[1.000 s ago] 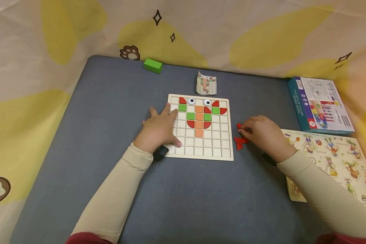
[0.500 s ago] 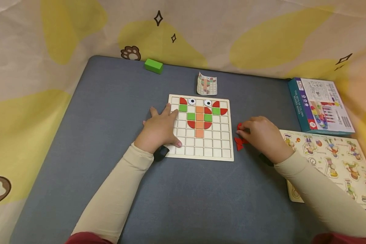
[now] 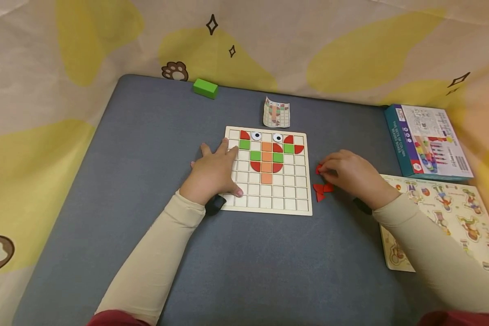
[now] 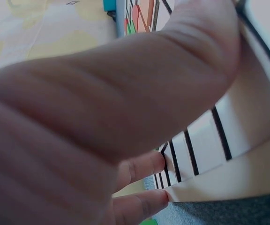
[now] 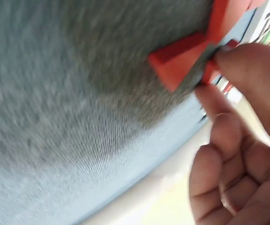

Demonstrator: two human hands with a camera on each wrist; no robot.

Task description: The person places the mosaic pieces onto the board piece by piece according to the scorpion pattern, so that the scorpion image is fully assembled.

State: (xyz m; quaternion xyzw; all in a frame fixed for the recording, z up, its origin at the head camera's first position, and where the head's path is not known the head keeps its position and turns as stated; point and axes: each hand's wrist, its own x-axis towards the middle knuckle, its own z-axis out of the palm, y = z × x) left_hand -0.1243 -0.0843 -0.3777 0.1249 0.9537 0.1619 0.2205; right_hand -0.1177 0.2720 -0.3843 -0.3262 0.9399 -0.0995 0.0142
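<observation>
A wooden grid board (image 3: 277, 190) lies flat, with red quarter-round, green square and orange square pieces and two eye pieces set in its upper cells. My left hand (image 3: 210, 174) rests spread over the board's left edge, its thumb and fingertips on the cells. In the left wrist view the thumb hides much of the grid. Beyond the board's right edge, my right hand (image 3: 352, 176) pinches a red piece (image 5: 211, 70) between thumb and index finger. Several loose red pieces (image 3: 319, 190) lie just below those fingertips, touching one another; one red block (image 5: 179, 61) shows close up in the right wrist view.
Behind the board stands a small curled pattern card (image 3: 276, 113). A green block (image 3: 205, 88) sits near the table's back edge. To the right are a boxed toy (image 3: 429, 140) and a picture puzzle board (image 3: 444, 217), partly under my right forearm.
My right hand has shifted slightly up and away from the loose red pieces, with a red piece between its fingertips, so more of the pile shows. My left hand stays put.
</observation>
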